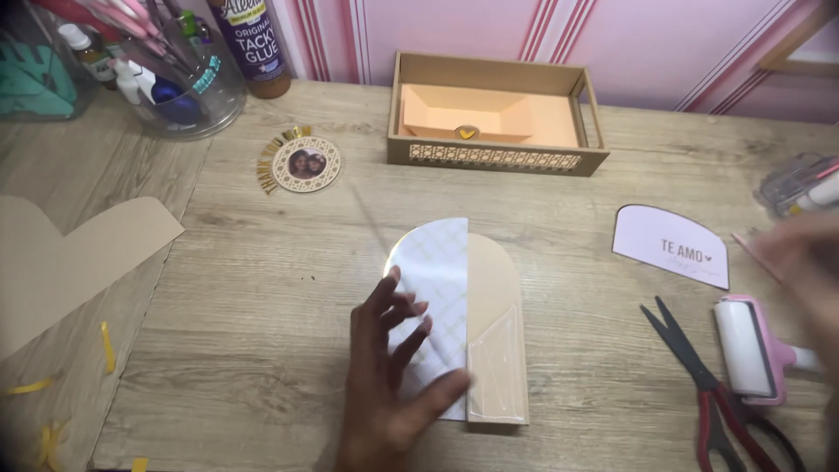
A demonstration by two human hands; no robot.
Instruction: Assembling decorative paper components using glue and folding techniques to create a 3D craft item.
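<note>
My left hand lies flat with fingers spread on an arched card at the middle of the wooden table. The card's left half is white with a faint gold grid; its right half is tan, with a clear strip over the lower part. My right hand is a blur at the right edge, close to a pink strip; whether it holds that strip cannot be told.
A small arched lilac card lies at right, with red-handled scissors and a pink tape roller below it. A cardboard tray holding an orange paper box stands at the back. A round photo medallion, a glue bottle, a glass jar and tan card scraps lie left.
</note>
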